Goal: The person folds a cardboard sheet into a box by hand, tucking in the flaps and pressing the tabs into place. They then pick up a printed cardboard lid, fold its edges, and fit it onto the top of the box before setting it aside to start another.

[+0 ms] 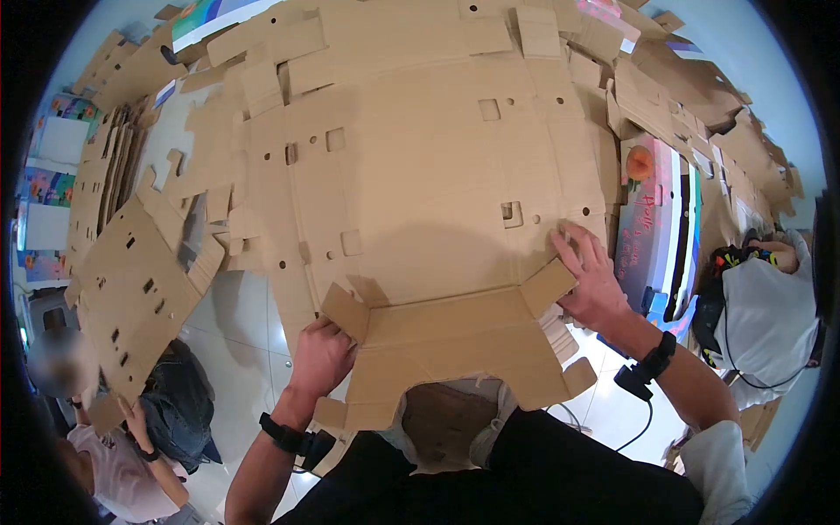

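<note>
A large brown cardboard sheet (420, 175) with cut-out holes lies flat in front of me. Its near section (451, 337) is creased, with small corner flaps angled up and a curved notch by my body. My left hand (324, 354) is closed at the sheet's left edge, beside the left corner flap (345, 313); its fingertips are partly hidden. My right hand (591, 271) lies on the right edge with fingers stretched and apart, against the right corner flap (549, 287). Where its thumb rests is partly hidden by that flap.
More cardboard sheets lie under and around this one. Printed boxes (643, 219) stand at the right. At the left, another person (131, 464) holds a punched cardboard sheet (144, 293). A person in a light shirt (761, 315) is at far right. Upright cardboard pieces (105, 175) lean at far left.
</note>
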The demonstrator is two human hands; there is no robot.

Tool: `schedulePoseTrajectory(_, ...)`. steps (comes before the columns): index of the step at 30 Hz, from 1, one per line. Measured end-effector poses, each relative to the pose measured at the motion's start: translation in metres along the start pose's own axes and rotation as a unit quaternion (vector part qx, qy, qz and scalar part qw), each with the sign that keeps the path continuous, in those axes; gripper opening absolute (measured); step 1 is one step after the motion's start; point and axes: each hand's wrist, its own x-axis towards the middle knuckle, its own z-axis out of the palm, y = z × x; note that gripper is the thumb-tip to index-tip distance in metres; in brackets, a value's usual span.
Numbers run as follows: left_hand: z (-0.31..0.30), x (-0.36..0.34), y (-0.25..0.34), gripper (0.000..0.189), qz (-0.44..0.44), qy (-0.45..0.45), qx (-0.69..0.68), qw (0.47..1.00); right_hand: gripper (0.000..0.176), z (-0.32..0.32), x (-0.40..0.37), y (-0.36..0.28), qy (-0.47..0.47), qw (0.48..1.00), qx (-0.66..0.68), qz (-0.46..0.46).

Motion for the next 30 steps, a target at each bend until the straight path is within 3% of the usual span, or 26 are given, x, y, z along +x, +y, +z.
schedulePoseTrajectory(3,-0.002,0.001,0.008,0.026,-0.026,-0.029,0.023,0.999,0.095,0.003,0.002,0.000,-0.004,1.000,0.008,-0.012)
schedulePoseTrajectory(9,0.006,0.000,0.012,0.041,-0.008,0.052,0.016,0.999,0.097,-0.011,0.008,-0.002,-0.033,0.999,0.008,-0.027)
schedulePoseTrajectory(15,0.008,-0.002,0.003,0.022,0.000,0.004,0.056,0.998,0.106,-0.013,0.012,0.008,-0.057,0.997,-0.036,-0.045)
schedulePoseTrajectory(21,0.005,0.002,0.007,0.014,0.000,0.056,0.011,0.998,0.092,-0.011,0.011,0.013,-0.051,0.989,-0.118,-0.069)
schedulePoseTrajectory(30,0.011,0.001,0.012,0.038,-0.030,0.055,0.034,0.997,0.071,-0.007,0.009,0.013,-0.006,0.995,-0.075,-0.069)
